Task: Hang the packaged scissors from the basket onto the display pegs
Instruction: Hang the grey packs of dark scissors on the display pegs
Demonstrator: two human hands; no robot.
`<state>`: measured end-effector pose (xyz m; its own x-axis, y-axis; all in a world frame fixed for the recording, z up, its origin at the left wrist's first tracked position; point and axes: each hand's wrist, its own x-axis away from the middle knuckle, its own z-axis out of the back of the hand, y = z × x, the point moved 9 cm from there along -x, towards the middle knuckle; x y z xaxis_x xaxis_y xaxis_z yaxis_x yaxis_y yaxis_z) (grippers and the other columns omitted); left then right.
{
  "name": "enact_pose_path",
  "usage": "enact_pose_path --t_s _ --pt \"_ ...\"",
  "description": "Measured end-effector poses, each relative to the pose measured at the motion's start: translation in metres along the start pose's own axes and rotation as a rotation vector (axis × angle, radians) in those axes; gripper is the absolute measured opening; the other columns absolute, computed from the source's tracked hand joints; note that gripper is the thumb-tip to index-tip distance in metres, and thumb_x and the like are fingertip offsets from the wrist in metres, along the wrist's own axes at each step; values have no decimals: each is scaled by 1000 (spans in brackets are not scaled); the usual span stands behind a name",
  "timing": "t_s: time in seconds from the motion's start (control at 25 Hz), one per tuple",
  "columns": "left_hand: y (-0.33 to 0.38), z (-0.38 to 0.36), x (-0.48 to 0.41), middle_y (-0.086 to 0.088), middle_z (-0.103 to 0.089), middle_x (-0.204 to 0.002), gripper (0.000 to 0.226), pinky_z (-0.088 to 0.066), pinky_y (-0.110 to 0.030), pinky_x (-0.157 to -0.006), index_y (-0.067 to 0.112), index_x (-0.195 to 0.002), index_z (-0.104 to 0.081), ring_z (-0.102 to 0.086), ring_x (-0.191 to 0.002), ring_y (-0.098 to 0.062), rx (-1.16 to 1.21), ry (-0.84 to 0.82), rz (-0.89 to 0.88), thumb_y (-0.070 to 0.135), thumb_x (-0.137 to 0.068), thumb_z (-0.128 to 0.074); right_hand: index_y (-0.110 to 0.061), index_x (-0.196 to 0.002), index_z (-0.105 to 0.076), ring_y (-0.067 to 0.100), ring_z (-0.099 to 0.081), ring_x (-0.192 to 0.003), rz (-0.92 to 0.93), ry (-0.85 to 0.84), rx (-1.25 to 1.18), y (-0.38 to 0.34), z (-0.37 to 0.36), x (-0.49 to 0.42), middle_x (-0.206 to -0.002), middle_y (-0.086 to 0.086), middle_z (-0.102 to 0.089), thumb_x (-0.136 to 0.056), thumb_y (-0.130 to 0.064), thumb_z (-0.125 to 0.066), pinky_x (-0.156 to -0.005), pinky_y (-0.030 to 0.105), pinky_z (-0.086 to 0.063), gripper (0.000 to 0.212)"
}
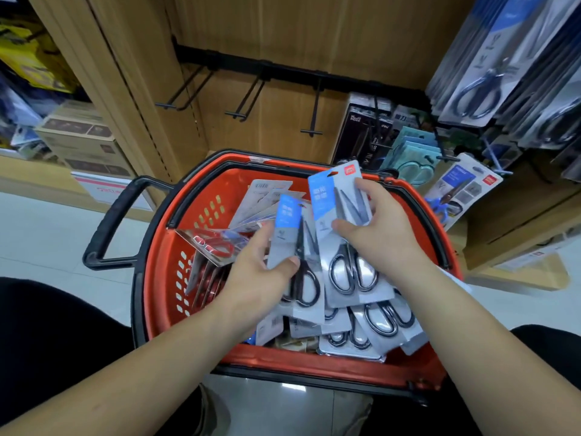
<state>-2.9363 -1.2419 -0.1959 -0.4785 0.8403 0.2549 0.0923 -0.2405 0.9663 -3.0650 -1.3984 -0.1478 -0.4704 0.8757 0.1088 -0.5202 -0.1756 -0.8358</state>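
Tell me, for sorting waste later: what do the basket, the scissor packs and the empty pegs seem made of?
The basket: probably moulded plastic; glossy red wall with slots, black rim. The scissor packs: printed blue-grey card, likely under clear plastic given the glare; metal-looking blades, black handles. The empty pegs: thin dark rods, probably coated metal wire.

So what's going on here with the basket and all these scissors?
A person is restocking scissors from a red shopping basket full of carded packs. Their left grip, a bare hand, holds a smaller pack of black-handled scissors; the right grip holds a larger pack above the basket. Neither pack is hung yet, and three black display pegs on the wooden panel behind the basket are bare.
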Motion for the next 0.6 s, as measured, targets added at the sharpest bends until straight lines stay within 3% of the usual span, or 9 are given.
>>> enact_pose_path --t_s 0.08,0.2,0.32,0.44,0.52,0.56,0.6 --pt "2 -8 0 18 -74 -124 56 -56 -38 -105 48 -133 -61 -69 -119 -5 -5 16 -38 2 -103 -61 -33 -150 -49 10 -67 -116 10 11 -146 -3 -4 3 -129 -9 -68 -98 -7 -70 -94 33 -57 63" --pt "20 4 1 25 -73 -119 58 -59 -22 -91 49 -134 -60 -69 -114 3 56 164 -135 -1 -104 -58 -44 -142 -51 6 -70 -99 41 36 -107 -3 2 5 -112 -15 -72 -100 5 -54 -76 25 -59 64" --pt "32 11 -4 13 -70 -134 52 -56 -40 -105 37 -145 -56 -66 -126 -8 78 207 -238 2 -106 -55 -46 -129 -59 3 -69 -105 -11 45 -115 2 5 7 -111 -23 -72 -100 6 -49 -81 24 -58 60" --pt "38 -6 -1 14 -71 -132 51 -55 -31 -104 35 -144 -54 -66 -125 -5 41 124 -274 1 -107 -53 -56 -107 -60 -8 -69 -87 -55 29 -164 6 -2 7 -94 -29 -74 -101 9 -44 -71 14 -55 67" --pt "30 -25 3 22 -72 -123 52 -54 -19 -93 44 -145 -50 -67 -114 3 -49 58 -234 9 -107 -56 -51 -111 -68 4 -73 -91 -52 29 -201 4 -8 7 -100 -12 -79 -103 3 -41 -79 23 -60 61" --pt "24 -31 5 26 -73 -111 51 -54 -16 -83 52 -142 -48 -69 -100 6 -104 43 -203 16 -107 -59 -46 -118 -69 5 -73 -98 -39 30 -212 2 -11 8 -106 -10 -78 -106 -4 -41 -87 26 -59 52" --pt "17 -36 7 25 -72 -97 53 -53 -18 -73 66 -135 -45 -67 -84 6 -149 33 -179 25 -105 -62 -41 -126 -68 0 -70 -102 -18 24 -209 -2 -14 11 -112 -15 -76 -109 -11 -42 -89 21 -56 43"
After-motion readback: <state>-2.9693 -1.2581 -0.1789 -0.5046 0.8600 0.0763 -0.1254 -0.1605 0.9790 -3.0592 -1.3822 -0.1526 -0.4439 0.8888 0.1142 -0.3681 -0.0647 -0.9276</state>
